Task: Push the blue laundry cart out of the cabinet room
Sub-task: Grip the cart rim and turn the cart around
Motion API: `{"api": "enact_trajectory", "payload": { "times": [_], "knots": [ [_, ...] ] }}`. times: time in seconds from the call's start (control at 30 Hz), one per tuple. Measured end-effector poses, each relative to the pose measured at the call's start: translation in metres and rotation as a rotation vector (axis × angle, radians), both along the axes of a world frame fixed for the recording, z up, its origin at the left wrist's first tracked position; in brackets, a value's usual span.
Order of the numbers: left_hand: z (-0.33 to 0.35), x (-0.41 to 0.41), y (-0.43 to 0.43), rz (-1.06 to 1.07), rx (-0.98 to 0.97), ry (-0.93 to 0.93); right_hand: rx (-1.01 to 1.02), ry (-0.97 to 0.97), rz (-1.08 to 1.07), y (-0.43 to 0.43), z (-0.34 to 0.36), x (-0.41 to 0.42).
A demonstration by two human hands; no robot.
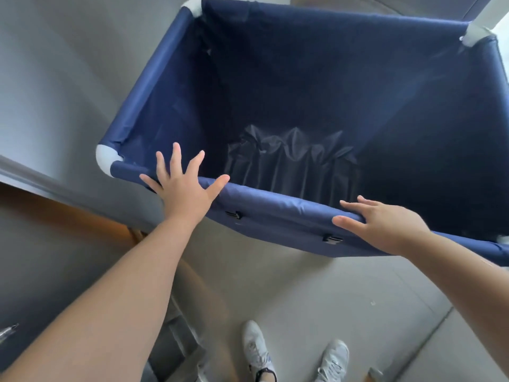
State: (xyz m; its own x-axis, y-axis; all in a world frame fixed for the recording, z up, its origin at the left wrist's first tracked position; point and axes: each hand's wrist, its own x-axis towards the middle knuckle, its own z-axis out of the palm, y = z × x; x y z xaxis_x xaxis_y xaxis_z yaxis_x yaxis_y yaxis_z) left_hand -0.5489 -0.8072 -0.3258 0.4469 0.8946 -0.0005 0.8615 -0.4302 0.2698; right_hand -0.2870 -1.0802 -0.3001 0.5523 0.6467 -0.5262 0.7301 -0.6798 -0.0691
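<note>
The blue laundry cart (278, 205) fills the upper middle of the head view: a navy fabric bin on a tube frame with white corner joints, with nothing in it but a crumpled fabric bottom. My left hand (183, 186) hovers at the near rim close to the left corner, fingers spread wide. My right hand (385, 224) lies over the same near rim further right, fingers extended and thumb under the edge, not closed around the tube. Both forearms reach in from below.
A grey cabinet front (55, 78) stands close along the cart's left side, with a grey ledge and wooden edge (63, 205) below it. Pale floor (316, 288) lies beneath. My two white sneakers (294, 354) show at the bottom. A white post (490, 12) rises at the far right corner.
</note>
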Motion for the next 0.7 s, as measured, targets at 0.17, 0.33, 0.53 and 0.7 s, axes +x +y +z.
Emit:
{"api": "enact_trajectory", "payload": {
  "times": [0.17, 0.33, 0.53, 0.7],
  "knots": [
    [-0.01, -0.009, 0.015, -0.017, 0.087, -0.071, -0.011, -0.006, -0.05, 0.011, -0.003, -0.019],
    [-0.013, -0.025, 0.065, -0.114, 0.149, -0.087, 0.118, 0.006, -0.017, 0.027, -0.004, -0.055],
    [-0.007, -0.04, 0.117, -0.079, 0.005, 0.104, 0.151, -0.1, -0.084, 0.061, -0.016, -0.102],
    [-0.004, -0.041, 0.142, -0.091, 0.001, 0.081, 0.285, -0.075, 0.034, 0.085, -0.013, -0.102]
  ]
}}
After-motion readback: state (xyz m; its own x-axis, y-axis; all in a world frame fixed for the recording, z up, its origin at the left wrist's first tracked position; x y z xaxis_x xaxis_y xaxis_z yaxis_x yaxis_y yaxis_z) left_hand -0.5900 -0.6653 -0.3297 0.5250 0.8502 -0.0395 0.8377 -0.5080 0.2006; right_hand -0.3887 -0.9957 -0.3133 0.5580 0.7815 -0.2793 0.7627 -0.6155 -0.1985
